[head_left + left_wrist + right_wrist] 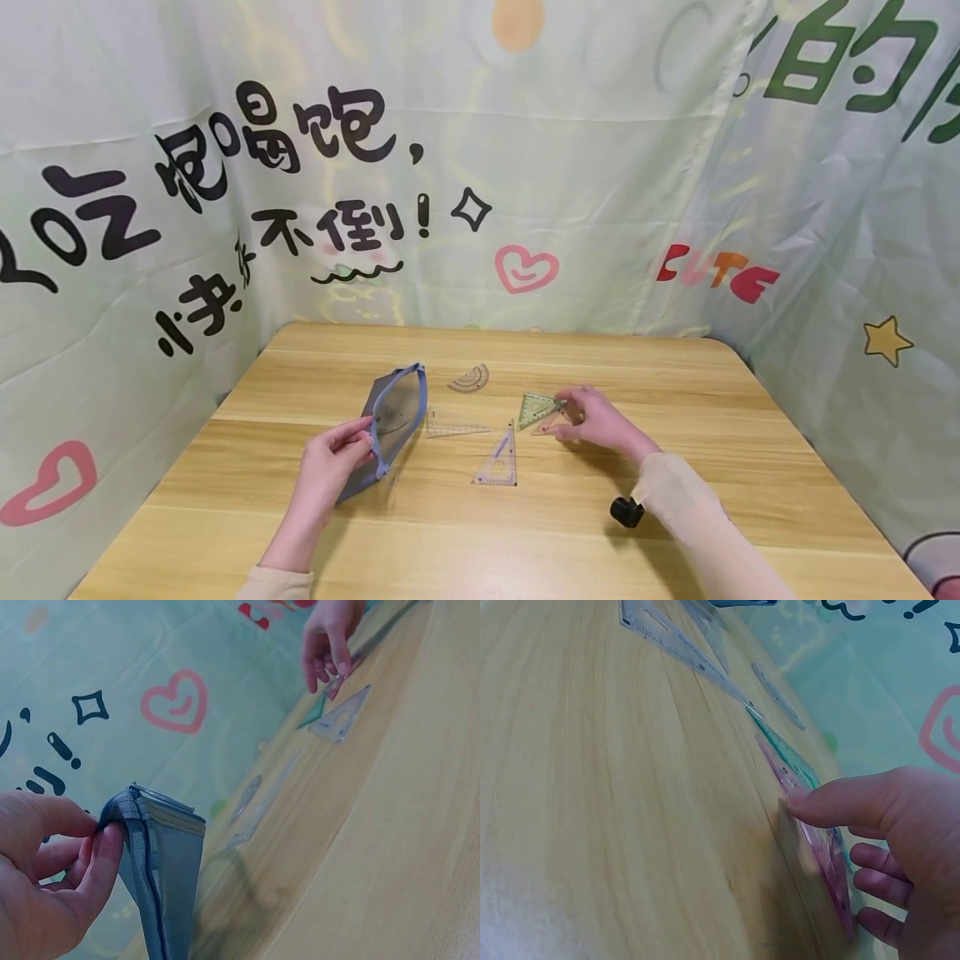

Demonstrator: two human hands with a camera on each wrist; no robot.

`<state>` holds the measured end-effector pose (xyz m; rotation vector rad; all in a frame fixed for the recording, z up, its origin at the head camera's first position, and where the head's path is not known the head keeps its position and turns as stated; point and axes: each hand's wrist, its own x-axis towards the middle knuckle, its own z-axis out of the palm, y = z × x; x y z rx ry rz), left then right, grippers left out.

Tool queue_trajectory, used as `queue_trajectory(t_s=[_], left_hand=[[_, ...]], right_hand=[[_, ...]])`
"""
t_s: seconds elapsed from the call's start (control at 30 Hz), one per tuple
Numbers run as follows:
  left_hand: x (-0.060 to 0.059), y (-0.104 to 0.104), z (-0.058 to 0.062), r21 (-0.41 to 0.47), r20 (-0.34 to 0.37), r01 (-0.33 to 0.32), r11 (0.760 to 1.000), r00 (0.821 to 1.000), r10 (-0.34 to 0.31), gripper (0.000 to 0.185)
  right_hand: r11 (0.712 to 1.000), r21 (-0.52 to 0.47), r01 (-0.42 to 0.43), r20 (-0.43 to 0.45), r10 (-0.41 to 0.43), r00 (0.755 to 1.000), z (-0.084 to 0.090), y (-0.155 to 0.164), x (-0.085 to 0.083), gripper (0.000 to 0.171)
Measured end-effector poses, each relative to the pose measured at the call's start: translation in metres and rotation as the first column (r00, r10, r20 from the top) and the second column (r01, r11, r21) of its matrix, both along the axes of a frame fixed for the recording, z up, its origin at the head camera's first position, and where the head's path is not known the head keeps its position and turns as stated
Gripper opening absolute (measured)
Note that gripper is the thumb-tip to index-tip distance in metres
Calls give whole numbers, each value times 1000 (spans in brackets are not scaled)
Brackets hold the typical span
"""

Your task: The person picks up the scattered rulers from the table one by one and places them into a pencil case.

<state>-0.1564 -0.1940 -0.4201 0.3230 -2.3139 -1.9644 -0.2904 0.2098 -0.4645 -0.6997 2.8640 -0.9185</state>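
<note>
My left hand (365, 442) pinches the zipper rim of a blue-grey pencil pouch (395, 414), holding its mouth open and upright on the wooden table (525, 533). The left wrist view shows thumb and fingers clamped on the pouch (161, 862) edge. My right hand (567, 421) pinches a pink set square (546, 427), thumb on top and fingers curled at its far edge. In the right wrist view the pink set square (819, 844) lies nearly flat against the table. A green set square (535, 408) lies partly over it, just left of the fingers.
Between the hands lie a purple-tinted set square (498, 460), a clear triangular ruler (453, 428) and a small protractor (470, 379). Printed cloth walls (112, 333) close in the table on the left, back and right.
</note>
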Motion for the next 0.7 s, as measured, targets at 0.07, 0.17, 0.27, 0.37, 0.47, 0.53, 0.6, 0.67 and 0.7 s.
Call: queue_trajectory(t_s=[0.07, 0.17, 0.27, 0.37, 0.47, 0.53, 0.6, 0.67, 0.7], left_hand=[[0, 0, 0, 0, 0, 1, 1000, 1000, -1, 38], [0, 0, 0, -1, 0, 1, 1000, 1000, -1, 38], [0, 0, 0, 0, -2, -3, 1000, 1000, 3, 38], [-1, 1, -1, 2, -5, -5, 1000, 1000, 5, 37], [-1, 0, -1, 2, -6, -5, 1000, 1000, 5, 38], [-1, 0, -2, 3, -5, -4, 1000, 1000, 4, 38], [-1, 0, -2, 3, -5, -4, 1000, 1000, 4, 37], [-1, 0, -2, 2, -5, -4, 1000, 1000, 4, 37], [-1, 0, -2, -1, -5, -3, 1000, 1000, 3, 37]], right_hand=[[1000, -8, -3, 4, 3, 1000, 0, 0, 0, 64], [1000, -27, -4, 14, 5, 1000, -1, 0, 1, 62], [999, -45, -2, 19, 3, 1000, -2, 0, 2, 62], [999, -53, 9, 21, -8, 1000, -3, 0, 2, 61], [998, -52, 23, 16, -22, 1000, -5, 0, 2, 59], [999, -47, 25, 13, -25, 1000, -6, 1, 2, 58], [999, -50, 23, 10, -22, 1000, -7, 2, 2, 56], [998, -54, 18, 6, -18, 1000, -8, 2, 2, 55], [998, -55, 15, 6, -15, 1000, -9, 3, 2, 55]])
